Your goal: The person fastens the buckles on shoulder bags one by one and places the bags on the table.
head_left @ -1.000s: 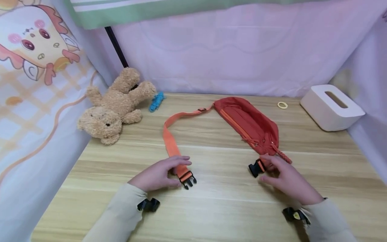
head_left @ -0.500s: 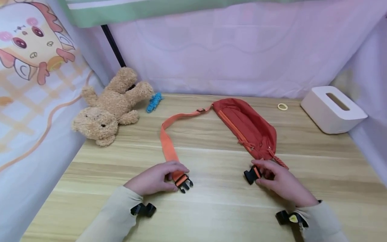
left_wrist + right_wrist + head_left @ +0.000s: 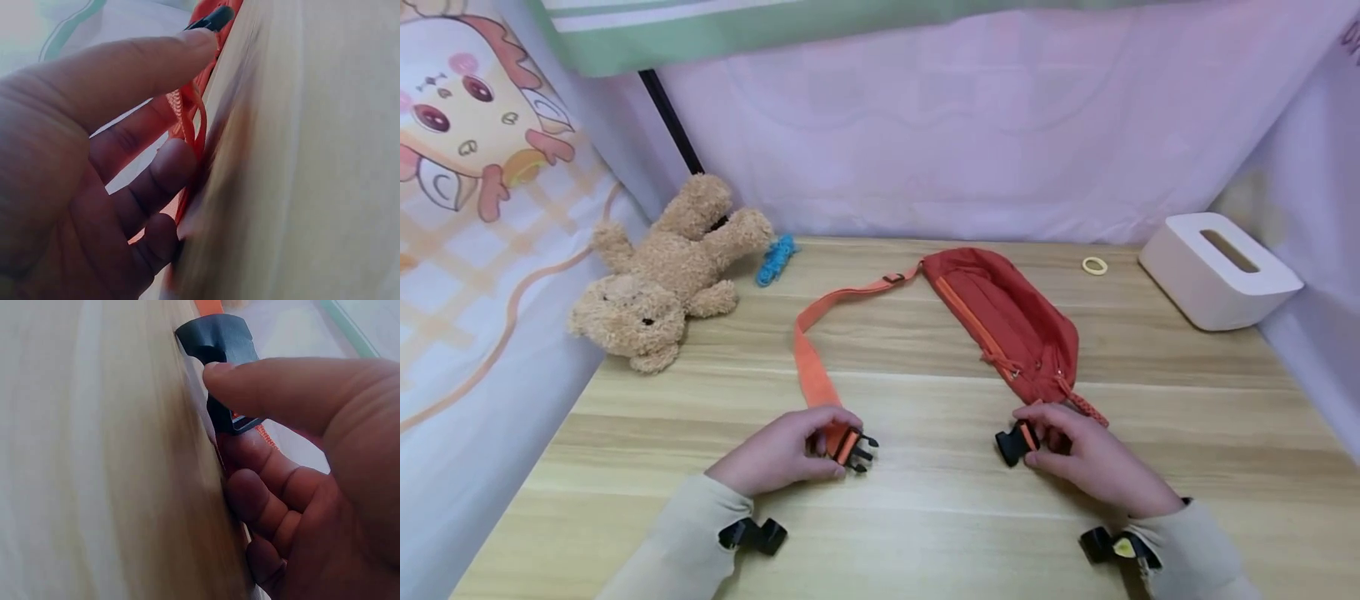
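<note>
A red waist bag lies on the wooden table, its orange strap curving left and toward me. My left hand pinches the strap end just behind the black pronged buckle. In the left wrist view my fingers curl round the orange strap, and the buckle tip shows past my thumb. My right hand grips the black buckle socket at the bag's near end. The right wrist view shows my thumb pressed on that socket. The two buckle halves are apart, facing each other.
A tan teddy bear lies at the back left, with a blue fuzzy item beside it. At the back right are a yellow ring and a white tissue box. Fabric curtains enclose the table on three sides.
Both hands have tightened their hold on the buckle halves. The right hand has drawn the socket nearer to me and left, so the halves are slightly closer.
</note>
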Motion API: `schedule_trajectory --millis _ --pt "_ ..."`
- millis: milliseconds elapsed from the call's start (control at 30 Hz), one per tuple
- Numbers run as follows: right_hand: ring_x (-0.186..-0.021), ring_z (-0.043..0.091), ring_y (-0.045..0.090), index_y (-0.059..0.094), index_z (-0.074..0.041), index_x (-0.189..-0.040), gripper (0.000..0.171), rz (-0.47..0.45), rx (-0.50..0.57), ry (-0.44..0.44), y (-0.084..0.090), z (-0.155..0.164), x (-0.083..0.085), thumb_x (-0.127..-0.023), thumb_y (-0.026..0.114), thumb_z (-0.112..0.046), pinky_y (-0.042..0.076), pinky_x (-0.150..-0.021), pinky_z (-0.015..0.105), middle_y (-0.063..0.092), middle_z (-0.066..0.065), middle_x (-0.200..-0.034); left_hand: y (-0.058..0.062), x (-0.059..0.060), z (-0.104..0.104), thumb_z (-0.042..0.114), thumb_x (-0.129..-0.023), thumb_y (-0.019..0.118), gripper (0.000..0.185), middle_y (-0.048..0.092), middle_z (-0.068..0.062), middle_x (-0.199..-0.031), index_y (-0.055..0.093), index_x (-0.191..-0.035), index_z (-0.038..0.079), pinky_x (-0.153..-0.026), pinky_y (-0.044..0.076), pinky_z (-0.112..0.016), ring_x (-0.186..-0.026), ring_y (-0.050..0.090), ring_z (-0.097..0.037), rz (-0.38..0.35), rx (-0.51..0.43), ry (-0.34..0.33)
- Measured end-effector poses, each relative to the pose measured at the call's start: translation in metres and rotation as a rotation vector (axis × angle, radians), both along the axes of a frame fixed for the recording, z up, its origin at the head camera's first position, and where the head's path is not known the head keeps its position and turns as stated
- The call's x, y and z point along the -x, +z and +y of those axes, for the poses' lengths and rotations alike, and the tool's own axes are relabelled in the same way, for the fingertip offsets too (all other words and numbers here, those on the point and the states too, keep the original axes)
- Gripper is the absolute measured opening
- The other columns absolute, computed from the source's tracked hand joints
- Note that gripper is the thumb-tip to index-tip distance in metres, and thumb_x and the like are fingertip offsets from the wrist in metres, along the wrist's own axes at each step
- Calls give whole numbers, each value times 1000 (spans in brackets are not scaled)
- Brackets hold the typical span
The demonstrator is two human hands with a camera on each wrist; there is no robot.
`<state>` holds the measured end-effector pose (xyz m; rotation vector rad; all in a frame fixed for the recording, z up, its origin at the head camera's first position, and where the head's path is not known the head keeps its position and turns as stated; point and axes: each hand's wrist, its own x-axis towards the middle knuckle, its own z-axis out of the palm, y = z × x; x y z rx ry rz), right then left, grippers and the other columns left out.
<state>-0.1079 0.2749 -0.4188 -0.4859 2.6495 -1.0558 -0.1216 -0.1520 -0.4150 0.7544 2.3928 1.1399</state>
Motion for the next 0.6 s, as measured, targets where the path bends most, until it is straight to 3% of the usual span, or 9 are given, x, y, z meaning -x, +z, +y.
schedule_trajectory --millis 233,400,600 --pt "-82 14 51 62 -21 -129 46 47 62 23 -4 -3 -1 -87 81 -20 45 -67 26 55 -1 -94 -6 -3 0 25 -86 82 51 57 2 -81 61 -132 27 -65 48 -29 -74 54 -15 -48 -55 58" --pt "-81 14 53 62 -22 -123 40 60 98 -6 -5 -7 -1 -88 80 -17 46 -66 26 56 -1 -91 -10 -2 -2 26 -87 81 51 58 0 -83 60 -133 30 -64 48 -30 -74 54 -18 -95 -92 120" --pt "-79 13 54 64 -19 -114 31 75 124 -46 -6 -8 -1 -88 79 -12 47 -64 26 58 -1 -88 -15 4 -3 28 -85 83 53 56 -2 -82 60 -134 26 -62 46 -28 -72 53 -19 -63 -147 156"
